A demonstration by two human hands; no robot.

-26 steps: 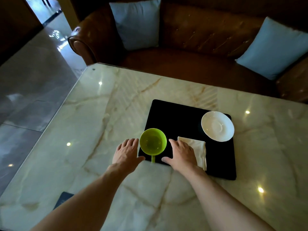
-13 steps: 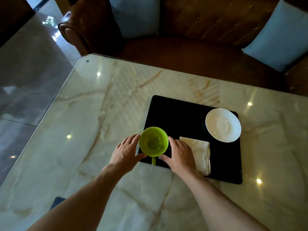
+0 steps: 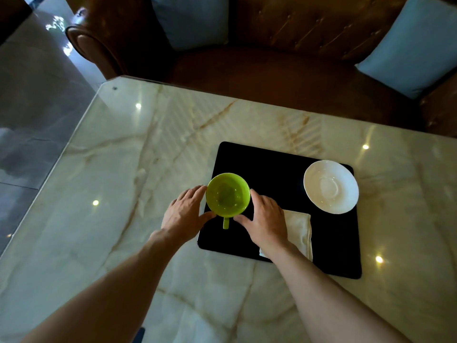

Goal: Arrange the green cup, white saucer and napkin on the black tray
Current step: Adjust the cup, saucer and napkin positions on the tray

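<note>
The green cup (image 3: 227, 195) stands upright at the left edge of the black tray (image 3: 274, 169), its handle pointing toward me. My left hand (image 3: 184, 214) cups its left side and my right hand (image 3: 265, 217) cups its right side; thumbs and fingers touch the wall. The white saucer (image 3: 331, 186) lies at the tray's far right corner, empty. A folded cream napkin (image 3: 300, 230) lies on the tray's near part, partly under my right wrist.
The tray sits on a glossy marble table (image 3: 123, 169) with ceiling-light reflections. A brown leather sofa (image 3: 284, 70) with pale blue cushions (image 3: 410, 48) runs along the far edge. A dark flat object (image 3: 139, 335) peeks in at the near edge. Tiled floor lies to the left.
Both hands have closed in around the green cup, and it now sits a little farther onto the tray. The camera has tilted downward.
</note>
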